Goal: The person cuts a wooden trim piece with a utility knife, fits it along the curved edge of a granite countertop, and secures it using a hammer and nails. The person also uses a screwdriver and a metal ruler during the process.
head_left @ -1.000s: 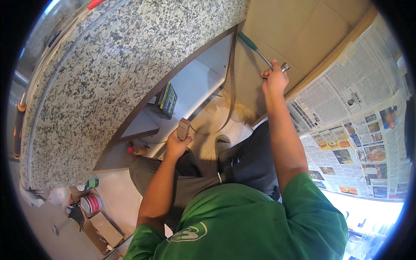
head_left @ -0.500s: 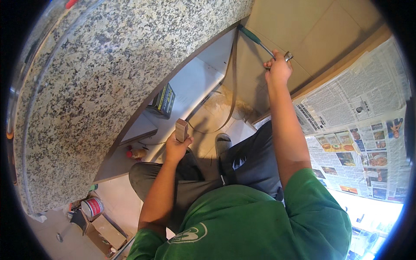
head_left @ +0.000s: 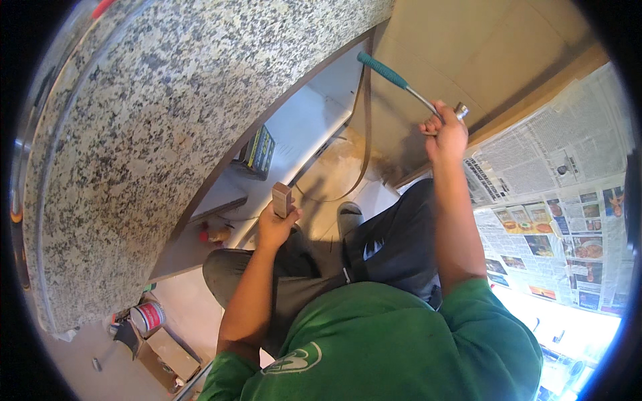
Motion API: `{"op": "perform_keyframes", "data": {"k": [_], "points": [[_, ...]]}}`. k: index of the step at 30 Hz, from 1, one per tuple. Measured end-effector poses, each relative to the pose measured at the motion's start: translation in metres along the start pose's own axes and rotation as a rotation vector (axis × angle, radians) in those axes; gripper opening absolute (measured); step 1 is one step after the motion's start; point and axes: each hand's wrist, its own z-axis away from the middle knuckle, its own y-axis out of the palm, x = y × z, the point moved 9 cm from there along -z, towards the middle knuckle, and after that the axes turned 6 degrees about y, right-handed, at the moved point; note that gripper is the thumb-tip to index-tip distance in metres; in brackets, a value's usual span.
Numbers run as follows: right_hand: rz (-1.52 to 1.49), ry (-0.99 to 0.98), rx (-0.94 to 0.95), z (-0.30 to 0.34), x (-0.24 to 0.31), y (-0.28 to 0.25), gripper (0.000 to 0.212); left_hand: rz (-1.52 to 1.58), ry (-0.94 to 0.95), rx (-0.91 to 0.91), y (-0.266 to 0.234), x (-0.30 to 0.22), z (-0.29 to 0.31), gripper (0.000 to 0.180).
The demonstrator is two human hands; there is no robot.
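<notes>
My right hand (head_left: 447,139) is closed around a hammer near its metal head (head_left: 461,111). The steel shaft and teal ribbed handle (head_left: 382,69) point up and left, the handle's end beside the cabinet's front edge. In my left hand (head_left: 273,228) is a small brown wooden block (head_left: 281,200), held upright above my lap. A thin brown strip (head_left: 367,120) hangs from the cabinet's far corner and curls down in a loop toward the floor. Inside the open white cabinet (head_left: 309,123) stands a dark box-like container (head_left: 257,152) with yellow-green markings.
A speckled granite countertop (head_left: 154,120) overhangs the cabinet on the left. Newspaper (head_left: 528,160) covers a panel on my right. A bottle with a red cap (head_left: 215,234) lies by the cabinet. A white-and-red can (head_left: 148,316) and a cardboard box (head_left: 172,354) are at lower left.
My right hand has moved right and slightly down with the hammer, drawing the handle's end away from the far corner under the counter. My left hand keeps the block in nearly the same place.
</notes>
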Motion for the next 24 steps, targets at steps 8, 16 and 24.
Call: {"op": "perform_keyframes", "data": {"k": [8, 16, 24], "points": [[0.139, 0.225, 0.378, 0.091, 0.008, -0.031, 0.015, 0.485, 0.324, 0.165, 0.034, -0.130, 0.014, 0.078], [0.013, 0.259, 0.638, 0.127, 0.034, -0.025, 0.014, 0.459, 0.592, 0.208, 0.049, -0.240, 0.057, 0.093], [0.041, 0.306, 0.534, 0.146, 0.020, -0.026, 0.012, 0.269, 0.630, 0.091, 0.034, -0.246, 0.078, 0.085]]}}
